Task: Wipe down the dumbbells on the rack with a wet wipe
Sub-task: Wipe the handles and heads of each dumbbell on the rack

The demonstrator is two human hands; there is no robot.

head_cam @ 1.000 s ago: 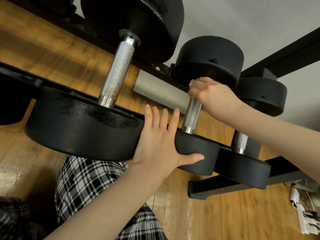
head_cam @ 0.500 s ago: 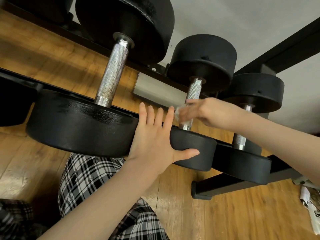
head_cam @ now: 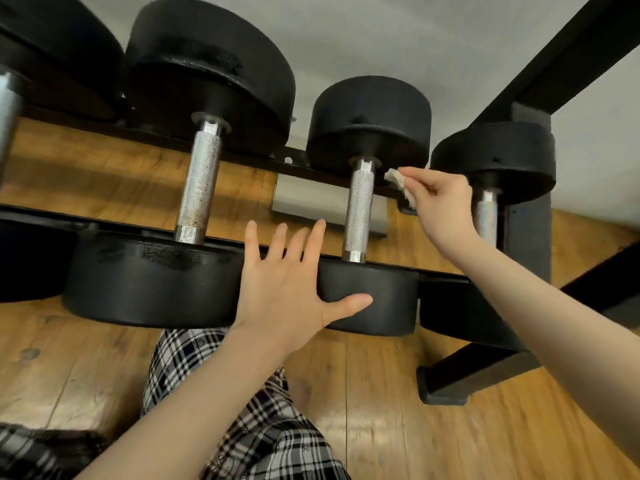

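Observation:
Black dumbbells with knurled steel handles lie across a black rack (head_cam: pixel 446 276). My left hand (head_cam: pixel 287 289) rests flat with spread fingers on the near head of the middle dumbbell (head_cam: pixel 360 209), thumb along its side. My right hand (head_cam: pixel 438 206) pinches a crumpled white wet wipe (head_cam: pixel 398 181) just right of that dumbbell's handle, near its far head, not touching the handle. A larger dumbbell (head_cam: pixel 199 188) sits to the left and a smaller one (head_cam: pixel 491 164) to the right, behind my right hand.
Wooden floor (head_cam: pixel 381 393) lies below the rack. A black rack foot (head_cam: pixel 446 389) juts out at lower right and a rack upright (head_cam: pixel 530 244) stands at right. My plaid-trousered legs (head_cam: pixel 263 427) are under the rack edge. A grey metal plate (head_cam: pixel 308 206) sits behind the handles.
My right hand has left the middle dumbbell's handle and moved right and up with the wipe, away from the steel. My left hand stays on the near head.

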